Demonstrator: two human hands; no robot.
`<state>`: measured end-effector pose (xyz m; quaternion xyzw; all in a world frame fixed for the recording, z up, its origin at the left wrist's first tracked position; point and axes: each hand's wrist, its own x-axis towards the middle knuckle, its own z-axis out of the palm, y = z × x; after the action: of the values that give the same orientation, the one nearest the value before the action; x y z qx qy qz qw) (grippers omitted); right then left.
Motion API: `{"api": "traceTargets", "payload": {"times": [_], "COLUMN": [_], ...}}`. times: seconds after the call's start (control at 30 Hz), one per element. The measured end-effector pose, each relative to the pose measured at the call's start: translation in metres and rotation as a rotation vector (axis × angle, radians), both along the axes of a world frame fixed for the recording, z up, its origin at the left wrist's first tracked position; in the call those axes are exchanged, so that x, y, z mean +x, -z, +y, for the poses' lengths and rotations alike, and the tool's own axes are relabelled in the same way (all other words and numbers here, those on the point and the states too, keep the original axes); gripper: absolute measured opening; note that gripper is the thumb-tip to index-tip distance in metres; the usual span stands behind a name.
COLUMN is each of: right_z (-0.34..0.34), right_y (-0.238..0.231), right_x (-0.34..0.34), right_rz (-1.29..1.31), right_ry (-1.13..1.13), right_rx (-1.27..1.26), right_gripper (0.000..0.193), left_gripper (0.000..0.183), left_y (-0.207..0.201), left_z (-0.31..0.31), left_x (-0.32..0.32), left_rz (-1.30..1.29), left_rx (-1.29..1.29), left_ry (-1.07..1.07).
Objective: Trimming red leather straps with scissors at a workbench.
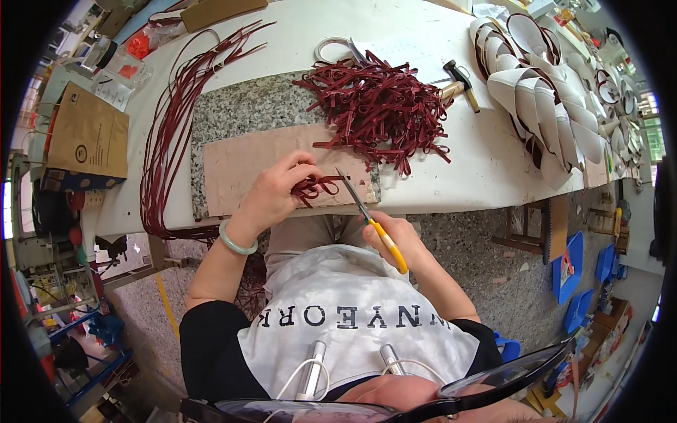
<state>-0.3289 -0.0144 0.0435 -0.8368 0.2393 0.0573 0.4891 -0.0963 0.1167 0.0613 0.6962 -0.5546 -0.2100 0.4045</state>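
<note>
My left hand is closed round a small bunch of dark red bows or looped strips, whose loops and ends stick out to the right. In my right hand is a pair of scissors with yellow handles. Its blades point up and away, their tips close to the end of one red strip. Both hands are over the near edge of a pinkish board, which lies on a speckled stone slab. Just beyond them rises a large heap of dark red looped strips.
Long red strips hang over the table's near edge at left. A hammer and a tape roll lie beside the heap. White curved pieces with dark edging are stacked at right. A brown paper bag stands far left.
</note>
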Motion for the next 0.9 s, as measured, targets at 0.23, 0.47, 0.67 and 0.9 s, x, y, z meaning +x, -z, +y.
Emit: {"api": "traceTargets", "payload": {"times": [0.23,0.47,0.67,0.9], "right_z": [0.002,0.004,0.004,0.011], "right_y": [0.0,0.001,0.003,0.006], "right_x": [-0.007,-0.006,-0.01,-0.019], "right_rz": [0.024,-0.014,-0.098,-0.186], "right_ry": [0.017,0.011,0.091,0.13], "right_rx": [0.045,-0.006,0.094,0.163], "right_gripper": [0.055,0.055,0.056,0.054], "left_gripper": [0.035,0.037,0.019,0.03], "left_y": [-0.001,0.001,0.0,0.016], "left_z": [0.001,0.003,0.013,-0.006], "left_x": [-0.01,-0.013,-0.027,-0.07], "left_rz": [-0.021,-0.033,0.524,1.49], "left_rx": [-0.011,-0.005,-0.021,-0.018], "left_ry": [-0.008,-0.008,-0.347,-0.534]}}
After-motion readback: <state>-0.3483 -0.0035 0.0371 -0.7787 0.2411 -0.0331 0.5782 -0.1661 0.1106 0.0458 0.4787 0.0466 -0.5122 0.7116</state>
